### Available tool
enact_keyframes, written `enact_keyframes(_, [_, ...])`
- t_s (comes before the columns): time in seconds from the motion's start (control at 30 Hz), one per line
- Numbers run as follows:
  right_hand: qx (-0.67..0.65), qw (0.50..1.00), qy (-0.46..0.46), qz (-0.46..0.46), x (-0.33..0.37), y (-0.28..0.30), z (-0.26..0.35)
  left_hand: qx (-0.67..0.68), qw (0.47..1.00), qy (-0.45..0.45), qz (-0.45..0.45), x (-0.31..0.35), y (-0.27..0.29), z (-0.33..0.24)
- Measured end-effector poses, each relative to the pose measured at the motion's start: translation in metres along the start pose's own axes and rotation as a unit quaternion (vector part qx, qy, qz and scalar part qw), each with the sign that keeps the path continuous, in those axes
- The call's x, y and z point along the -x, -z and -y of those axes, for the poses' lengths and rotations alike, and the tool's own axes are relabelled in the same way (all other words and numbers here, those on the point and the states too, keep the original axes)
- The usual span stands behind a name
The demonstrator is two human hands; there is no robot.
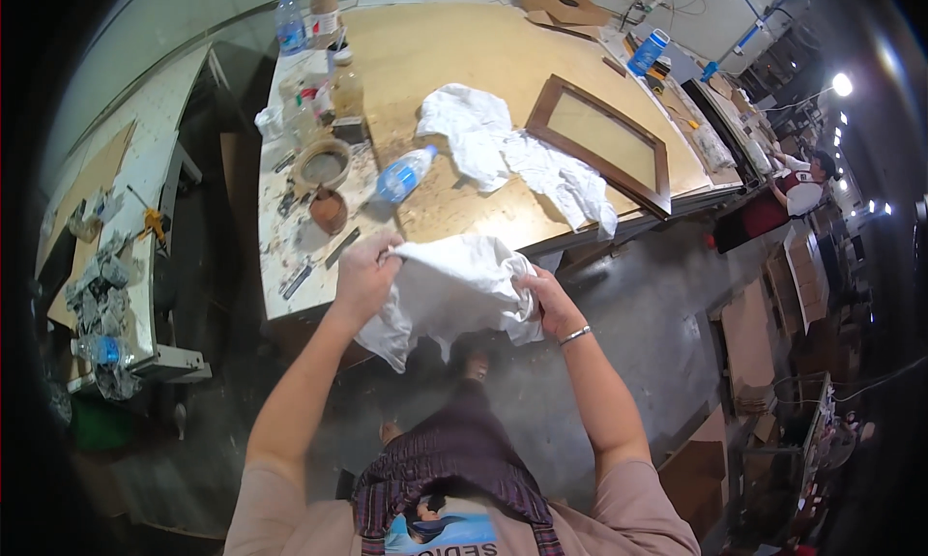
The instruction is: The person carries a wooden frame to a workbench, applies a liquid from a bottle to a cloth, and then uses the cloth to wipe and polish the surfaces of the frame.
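Note:
A white cloth (449,280) hangs stretched between my two hands, just off the near edge of the worktable (416,53). My left hand (365,278) pinches its left top corner, and my right hand (551,305) grips its bunched right side. Beyond it on the table lie a second crumpled white cloth (474,131) and a brown wooden frame (561,111) around a pale panel. Left of these, a clear plastic bottle (406,174) with a blue label rests on its side. Close to my left hand stands a small reddish-brown pot (329,211).
A round bowl (324,163) and several bottles (290,24) crowd the table's left side. An open cardboard box (568,0) sits at the far edge. To the left is a second bench (164,237) with plastic bags. Another person (797,190) stands at the far right, near cardboard sheets (747,334).

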State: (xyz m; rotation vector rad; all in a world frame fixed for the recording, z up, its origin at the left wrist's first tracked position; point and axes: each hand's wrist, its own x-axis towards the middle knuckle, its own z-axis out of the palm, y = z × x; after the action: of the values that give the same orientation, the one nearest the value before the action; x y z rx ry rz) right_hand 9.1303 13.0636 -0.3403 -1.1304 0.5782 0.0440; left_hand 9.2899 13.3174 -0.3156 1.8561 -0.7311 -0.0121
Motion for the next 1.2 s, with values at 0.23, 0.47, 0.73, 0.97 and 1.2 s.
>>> enact_keyframes(0.23, [0.112,0.991,-0.037,0.066,-0.085,0.099,0.057,-0.161,0.987,-0.003,0.016,-0.143,-0.075,-0.013])
enact_keyframes(0.47, [0.566,0.817,0.093,-0.055,-0.135,0.142,0.114,-0.345,0.934,0.079,0.057,-0.244,-0.158,0.016])
enact_keyframes(0.73, [0.610,0.747,0.263,-0.008,-0.170,0.104,0.101,-0.412,0.906,0.055,0.077,-0.276,-0.199,0.048])
enact_keyframes(0.97, [0.159,0.986,0.037,-0.022,-0.238,0.167,0.112,-0.270,0.961,-0.029,-0.060,-0.216,-0.158,0.011])
enact_keyframes(1.2, [0.116,0.993,-0.009,0.015,-0.242,0.153,0.131,-0.413,0.901,0.133,0.006,-0.168,-0.094,0.033])
